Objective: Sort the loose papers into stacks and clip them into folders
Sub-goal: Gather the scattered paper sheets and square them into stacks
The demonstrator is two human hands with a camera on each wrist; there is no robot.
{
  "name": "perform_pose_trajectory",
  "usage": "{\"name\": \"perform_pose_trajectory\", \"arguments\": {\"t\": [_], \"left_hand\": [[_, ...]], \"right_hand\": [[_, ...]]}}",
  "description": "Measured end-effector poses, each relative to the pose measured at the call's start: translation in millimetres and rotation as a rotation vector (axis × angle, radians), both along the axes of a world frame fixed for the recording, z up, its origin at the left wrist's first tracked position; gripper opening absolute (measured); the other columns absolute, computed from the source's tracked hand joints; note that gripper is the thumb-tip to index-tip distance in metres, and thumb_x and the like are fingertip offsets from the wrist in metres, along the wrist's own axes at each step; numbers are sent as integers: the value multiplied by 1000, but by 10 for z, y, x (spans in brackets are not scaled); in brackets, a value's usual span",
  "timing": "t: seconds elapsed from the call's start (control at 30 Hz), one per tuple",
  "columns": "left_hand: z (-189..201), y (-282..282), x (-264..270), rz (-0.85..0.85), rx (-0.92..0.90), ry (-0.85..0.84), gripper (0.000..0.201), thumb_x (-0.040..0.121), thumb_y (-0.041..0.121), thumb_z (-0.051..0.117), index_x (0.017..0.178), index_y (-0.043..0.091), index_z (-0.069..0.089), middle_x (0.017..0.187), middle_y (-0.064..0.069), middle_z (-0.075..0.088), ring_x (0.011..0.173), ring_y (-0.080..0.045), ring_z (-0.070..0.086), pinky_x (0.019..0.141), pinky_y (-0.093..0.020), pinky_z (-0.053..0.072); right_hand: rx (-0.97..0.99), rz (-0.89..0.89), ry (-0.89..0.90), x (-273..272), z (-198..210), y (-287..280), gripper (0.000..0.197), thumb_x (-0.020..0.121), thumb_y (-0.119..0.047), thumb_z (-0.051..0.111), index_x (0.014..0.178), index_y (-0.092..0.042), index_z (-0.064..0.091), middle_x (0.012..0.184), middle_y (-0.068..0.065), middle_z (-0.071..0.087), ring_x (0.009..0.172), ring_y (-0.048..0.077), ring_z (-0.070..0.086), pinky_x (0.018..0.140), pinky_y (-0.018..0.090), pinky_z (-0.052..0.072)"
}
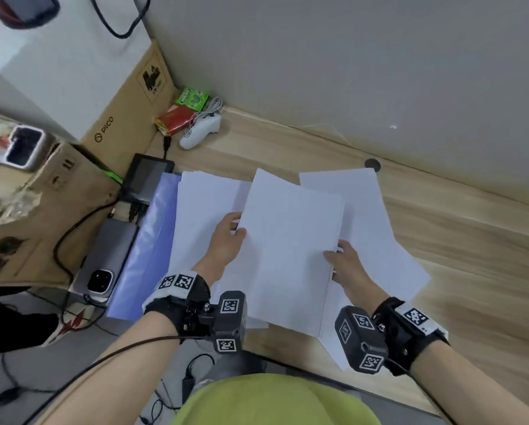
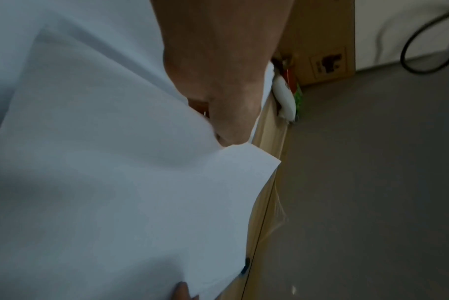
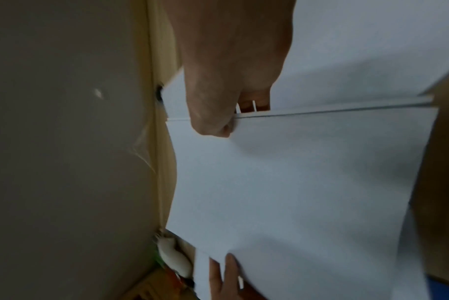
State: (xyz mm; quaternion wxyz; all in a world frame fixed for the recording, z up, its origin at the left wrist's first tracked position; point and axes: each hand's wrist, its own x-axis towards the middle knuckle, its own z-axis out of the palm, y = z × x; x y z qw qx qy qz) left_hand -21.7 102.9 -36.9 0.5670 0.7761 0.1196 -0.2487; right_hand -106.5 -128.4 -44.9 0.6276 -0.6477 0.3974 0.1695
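While both hands work on one bundle, the held stack (image 1: 291, 250) sits raised and slanted over the desk (image 1: 459, 240), probably so its edges can be squared before it is laid down as a sorted pile. The left hand (image 1: 226, 240) pinches the stack's left edge, thumb on top and fingers (image 3: 219, 278) tucked beneath; the right hand (image 1: 347, 265) clamps the right edge the same way, its thumb (image 3: 213, 125) pressing the top sheet. Loose sheets (image 1: 376, 228) lie fanned on the desk underneath and to both sides. A blue folder (image 1: 147, 240) waits flat at the left, partly covered by paper, likely kept near for clipping.
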Motion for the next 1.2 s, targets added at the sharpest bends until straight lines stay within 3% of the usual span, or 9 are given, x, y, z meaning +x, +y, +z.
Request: {"name": "perform_pose_trajectory", "arguments": {"t": [0.17, 0.3, 0.47, 0.6, 0.73, 0.83, 0.9, 1.07, 1.2], "left_hand": [[-55, 563, -86, 197, 62, -35, 30, 96, 7, 48, 123, 19, 53, 113, -3, 55, 91, -13, 53, 68, -20, 44], [-98, 862, -87, 310, 114, -66, 38, 95, 0, 43, 130, 15, 51, 113, -3, 58, 93, -17, 55, 75, -24, 42], [-121, 1046, -98, 243, 202, 0, 59, 99, 4, 43, 153, 13, 22, 157, -1, 28, 143, -22, 30, 111, -34, 31], [-99, 984, -69, 129, 141, 26, 55, 100, 5, 42, 151, 15, 25, 153, 6, 30, 139, -15, 31, 101, -25, 29], [-124, 1009, 20, 59, 137, 20, 53, 99, 5, 43, 149, 16, 31, 156, 1, 29, 144, -20, 27, 112, -31, 27], [-65, 955, 47, 120, 99, -63, 39, 95, -2, 43, 113, 29, 57, 116, 13, 56, 108, -20, 52, 98, -37, 39], [-41, 868, 55, 214, 170, -170, 31, 92, -3, 44, 103, 22, 57, 94, 10, 52, 90, -18, 47, 87, -34, 40], [-86, 459, 104, 294, 116, -295, 39, 88, -3, 42, 115, 22, 57, 116, 1, 55, 89, -13, 53, 72, -23, 45], [-131, -145, 120, 51, -12, -164, 41, 90, -3, 46, 115, 26, 59, 116, 1, 59, 93, -20, 59, 79, -35, 52]], "right_hand": [[65, 123, -16, 224, -40, 496, 33, 92, -5, 49, 122, -17, 47, 113, 6, 59, 98, 24, 61, 85, 42, 53], [62, 310, -17, 387, -50, 753, 26, 89, -6, 48, 112, -10, 60, 105, 7, 67, 95, 28, 65, 65, 35, 54], [47, 420, 61, 325, -155, 864, 39, 96, -15, 51, 134, -11, 43, 112, -5, 50, 99, 12, 51, 79, 23, 42], [169, 285, 59, 297, -183, 850, 40, 97, -8, 48, 136, -8, 39, 121, 5, 53, 90, 10, 56, 72, 22, 45], [233, 210, 51, 258, -169, 864, 43, 97, -6, 47, 140, -6, 37, 105, 0, 55, 84, 9, 55, 74, 23, 48], [255, 209, 39, 228, -125, 859, 36, 98, -8, 46, 133, -7, 43, 112, 0, 58, 90, 7, 57, 84, 25, 48], [269, 228, 26, 195, -48, 794, 33, 98, -12, 48, 131, -11, 48, 118, 1, 60, 93, 7, 58, 91, 27, 47], [140, 111, 7, 59, -2, 230, 26, 98, -10, 44, 119, -20, 56, 137, 0, 48, 123, 12, 40, 110, 40, 36], [22, -148, 19, -324, -3, -386, 28, 97, -8, 46, 121, -17, 57, 129, -2, 48, 130, 17, 39, 108, 39, 32]]}}
